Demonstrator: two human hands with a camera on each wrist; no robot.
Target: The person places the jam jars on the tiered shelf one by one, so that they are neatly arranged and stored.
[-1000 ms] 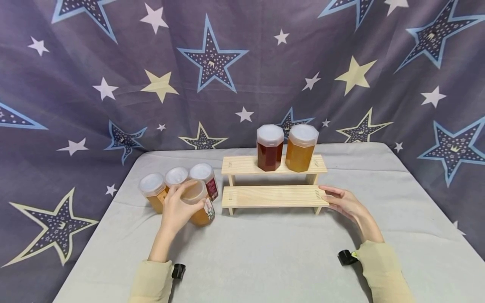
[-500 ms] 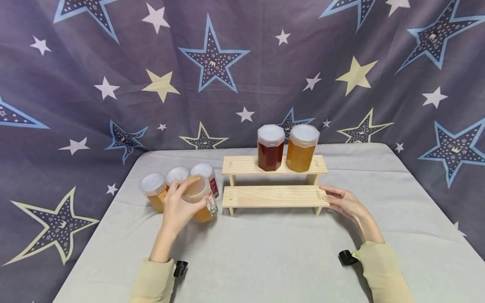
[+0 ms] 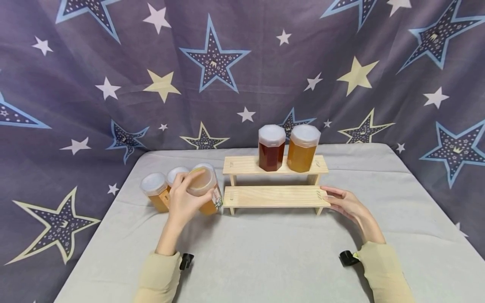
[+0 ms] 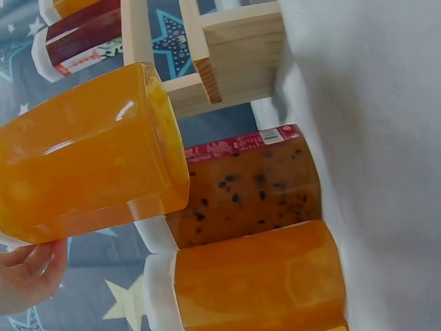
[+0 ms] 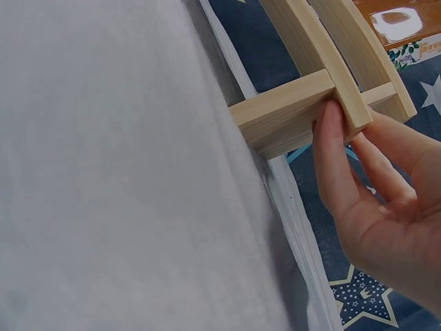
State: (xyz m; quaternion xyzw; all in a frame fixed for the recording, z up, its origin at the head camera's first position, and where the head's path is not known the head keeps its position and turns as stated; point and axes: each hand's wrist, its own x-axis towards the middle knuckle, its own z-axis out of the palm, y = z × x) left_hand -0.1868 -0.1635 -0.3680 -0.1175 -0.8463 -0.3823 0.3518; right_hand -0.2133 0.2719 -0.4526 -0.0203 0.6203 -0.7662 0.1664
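My left hand (image 3: 185, 200) grips a jar of orange-amber contents (image 3: 209, 207) by its lid end, a little left of the two-tier wooden rack (image 3: 273, 196). In the left wrist view this orange jar (image 4: 89, 158) is held tilted above the table, near the rack's end, with fingers (image 4: 31, 276) at its lid. My right hand (image 3: 348, 205) pinches the right end of the rack's lower tier. In the right wrist view its thumb and fingers (image 5: 335, 158) are on the lower board's end. A dark red jar (image 3: 271, 155) and an amber jar (image 3: 302, 155) stand on the upper tier.
Left of the held jar stand an orange jar (image 3: 154, 187) and another white-lidded jar (image 3: 176, 173). A jar with dark seeds (image 4: 241, 193) is partly hidden behind the held one. A star-patterned curtain (image 3: 235, 42) hangs behind the cloth-covered table (image 3: 280, 252).
My left hand has lifted the orange jar and moved it right and slightly back, closer to the rack. The right hand keeps its place at the rack's end.
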